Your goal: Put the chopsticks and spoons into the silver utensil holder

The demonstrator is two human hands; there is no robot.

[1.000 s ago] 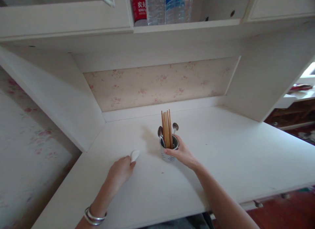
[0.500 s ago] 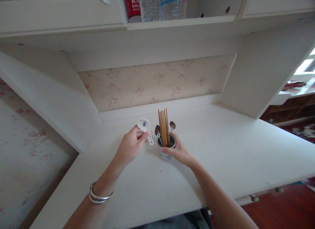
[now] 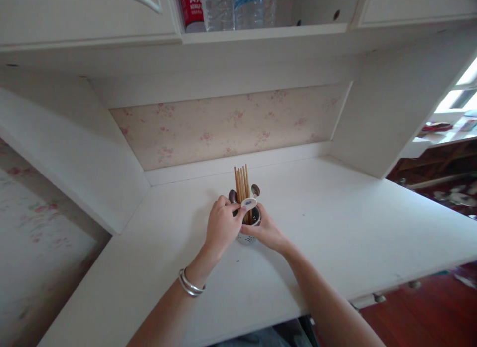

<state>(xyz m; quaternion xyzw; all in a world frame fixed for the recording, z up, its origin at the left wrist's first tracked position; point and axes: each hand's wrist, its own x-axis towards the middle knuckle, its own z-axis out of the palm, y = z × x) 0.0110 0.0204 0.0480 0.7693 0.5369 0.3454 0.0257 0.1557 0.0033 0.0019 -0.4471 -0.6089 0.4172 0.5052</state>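
Note:
A small perforated metal utensil holder (image 3: 247, 236) stands on the white desk (image 3: 335, 227). Several wooden chopsticks (image 3: 241, 184) and two metal spoons (image 3: 255, 190) stick up out of it. My right hand (image 3: 265, 230) is wrapped round the holder's right side. My left hand (image 3: 221, 225) pinches a white ceramic spoon with a blue mark (image 3: 249, 203), its bowl up, right over the holder's mouth; its handle is hidden behind my fingers and the rim.
Floral wallpaper (image 3: 227, 128) backs the desk's alcove, with slanted white side panels left and right. Water bottles (image 3: 223, 6) stand on the shelf above. The desk's front edge runs near me; red floor (image 3: 428, 317) shows at the lower right.
My left hand picked the white spoon up off the desk at the left, lifted it and carried it right to the holder. My right hand stayed on the holder.

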